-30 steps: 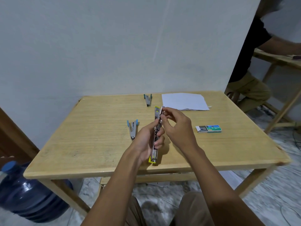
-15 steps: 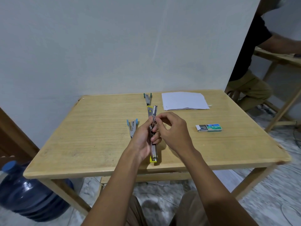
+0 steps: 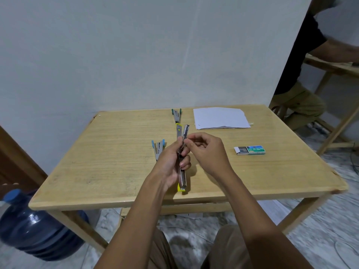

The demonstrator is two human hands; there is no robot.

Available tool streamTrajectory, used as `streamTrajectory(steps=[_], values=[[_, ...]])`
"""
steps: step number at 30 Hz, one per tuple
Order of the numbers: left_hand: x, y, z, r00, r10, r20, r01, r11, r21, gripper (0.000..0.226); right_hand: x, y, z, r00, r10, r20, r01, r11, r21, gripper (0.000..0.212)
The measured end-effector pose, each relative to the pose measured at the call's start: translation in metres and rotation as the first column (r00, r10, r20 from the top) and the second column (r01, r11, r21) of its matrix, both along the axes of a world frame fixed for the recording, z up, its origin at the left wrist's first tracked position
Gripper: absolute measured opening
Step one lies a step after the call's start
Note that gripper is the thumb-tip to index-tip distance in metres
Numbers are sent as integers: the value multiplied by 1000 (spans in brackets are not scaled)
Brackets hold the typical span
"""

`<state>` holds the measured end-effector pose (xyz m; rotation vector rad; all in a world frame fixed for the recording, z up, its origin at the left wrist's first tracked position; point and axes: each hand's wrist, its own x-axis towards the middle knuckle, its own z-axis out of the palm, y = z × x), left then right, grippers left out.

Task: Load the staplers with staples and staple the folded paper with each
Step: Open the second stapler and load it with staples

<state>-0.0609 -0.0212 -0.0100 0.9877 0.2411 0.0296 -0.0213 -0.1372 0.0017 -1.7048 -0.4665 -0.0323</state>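
My left hand [image 3: 171, 164] grips a yellow stapler [image 3: 182, 177] that is swung wide open, its metal magazine showing, above the middle of the wooden table [image 3: 97, 171]. My right hand [image 3: 207, 152] pinches something small at the magazine, near my left thumb; what it pinches is too small to tell. A blue stapler [image 3: 158, 147] lies open on the table left of my hands. A green stapler [image 3: 176, 115] lies open near the far edge. The folded white paper [image 3: 220, 117] lies at the back right. A half-open box of staples [image 3: 249, 150] sits to the right.
A wall stands right behind the table. A blue water jug [image 3: 29, 230] sits on the floor at the left. Another person [image 3: 297, 94] sits at a second wooden table [image 3: 330, 65] at the far right. My knees are under the near edge.
Both hands with the yellow stapler have drifted slightly left and nearer to me. My right fingers have slid down from the stapler's far tip to the middle of the magazine.
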Motion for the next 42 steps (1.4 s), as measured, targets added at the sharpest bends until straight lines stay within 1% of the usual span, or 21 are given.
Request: streamTrajectory(steps=[3,6,9,12,15,19,23,29,35,37,39,42], values=[[-1,-2,0,1000,16,-24,-17,1000,-22,31,2,-5,1,996,88,-19,-88,996,-17,10],[-4,-5,-1,999,9,-40,-10,1000,-17,30,5,-9,-1,991,130,-22,-131,989,-66,13],[-4,-5,0,999,2,-52,-2,1000,-7,31,8,-13,-2,981,193,-16,-193,975,-108,11],[-2,-3,0,997,7,-77,-6,1000,8,31,9,-14,0,972,233,-3,-233,967,-101,8],[-2,3,1,996,-30,-84,35,997,63,33,9,-15,-1,966,257,9,-254,960,-119,3],[-6,7,6,990,-114,-79,124,982,145,33,11,-17,-1,960,282,4,-277,947,-164,6],[-8,6,9,992,-76,-101,93,980,175,27,12,-16,0,961,275,-8,-272,945,-183,7],[-4,3,12,984,-46,-173,64,993,100,23,16,-12,-2,978,196,-79,-207,959,-194,6],[-2,6,9,982,-37,-187,53,996,77,30,13,-11,-6,977,184,-106,-200,964,-172,5],[-2,7,8,982,-32,-187,47,996,76,33,9,-11,-7,978,186,-91,-199,966,-165,5],[-2,8,8,980,-27,-198,47,994,95,37,5,-11,-8,982,179,-67,-188,970,-152,4],[-3,9,8,972,-35,-234,76,983,168,42,0,-12,-9,982,180,-59,-187,973,-139,3]])
